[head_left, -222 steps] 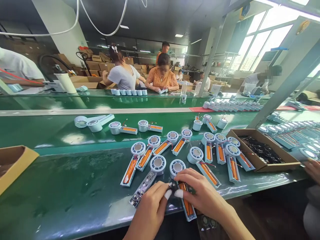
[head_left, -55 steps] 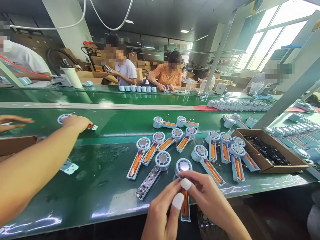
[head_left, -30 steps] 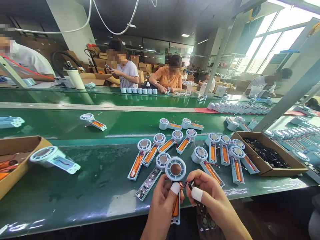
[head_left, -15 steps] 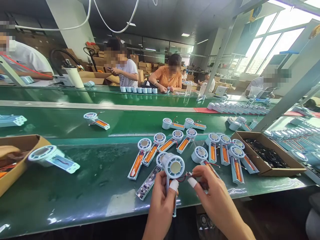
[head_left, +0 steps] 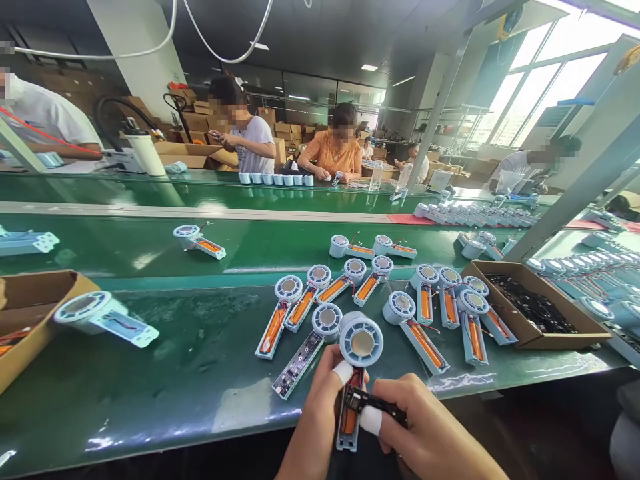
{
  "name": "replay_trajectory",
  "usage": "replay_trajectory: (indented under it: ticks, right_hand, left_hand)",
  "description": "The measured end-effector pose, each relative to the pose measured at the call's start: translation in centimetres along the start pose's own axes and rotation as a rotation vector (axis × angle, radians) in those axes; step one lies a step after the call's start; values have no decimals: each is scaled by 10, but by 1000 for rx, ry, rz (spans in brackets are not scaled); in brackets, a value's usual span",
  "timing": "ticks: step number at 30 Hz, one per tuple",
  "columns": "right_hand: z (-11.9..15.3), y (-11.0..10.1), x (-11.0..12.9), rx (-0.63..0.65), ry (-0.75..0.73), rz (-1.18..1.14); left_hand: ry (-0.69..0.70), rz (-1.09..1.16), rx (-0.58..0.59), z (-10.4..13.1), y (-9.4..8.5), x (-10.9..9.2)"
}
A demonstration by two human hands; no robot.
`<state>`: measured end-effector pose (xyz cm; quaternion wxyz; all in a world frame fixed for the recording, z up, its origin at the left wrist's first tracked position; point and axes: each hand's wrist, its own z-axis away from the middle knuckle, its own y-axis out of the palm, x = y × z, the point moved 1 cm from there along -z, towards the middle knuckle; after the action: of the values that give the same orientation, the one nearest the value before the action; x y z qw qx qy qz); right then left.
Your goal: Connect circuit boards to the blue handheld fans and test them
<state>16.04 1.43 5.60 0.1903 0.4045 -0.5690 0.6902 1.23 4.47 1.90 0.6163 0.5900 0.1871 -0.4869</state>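
My left hand [head_left: 325, 393] is wrapped round the handle of a light-blue device housing [head_left: 361, 341]. The housing has a round slotted head with a metal disc, and an orange battery lies in its open handle. Between thumb and fingers, my right hand [head_left: 425, 423] grips a narrow black circuit board [head_left: 377, 404], one end over the open handle. Red and black wires run beneath the head. White wraps cover both thumbs. Left of my left hand lies another housing [head_left: 327, 321], a circuit board [head_left: 299, 365] along its handle.
Several similar housings [head_left: 289, 290] with orange batteries lie on the green bench [head_left: 200, 373]. A carton [head_left: 545, 343] of black boards stands right, another carton [head_left: 65, 283] left. Beyond is a green belt [head_left: 270, 243] carrying more housings. Co-workers [head_left: 333, 157] sit across the line.
The held housing has moved slightly right and its handle is now in view. My right hand has come down and left, bringing the black circuit board over the handle.
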Motion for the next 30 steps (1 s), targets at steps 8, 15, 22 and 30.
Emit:
replay_trajectory:
  ticks: [8, 15, 22, 30]
  right_hand:
    - [1, 47, -22, -242, 188, -726]
    - [-1, 54, -24, -322, 207, -819]
    - [1, 50, -16, -389, 206, -758]
    - [17, 83, -31, -643, 148, -363]
  left_hand:
    - [22, 135, 40, 8, 0, 4]
    - [162, -159, -38, 11, 7, 4]
    - [223, -218, -152, 8, 11, 15]
    - [239, -341, -196, 5, -2, 24]
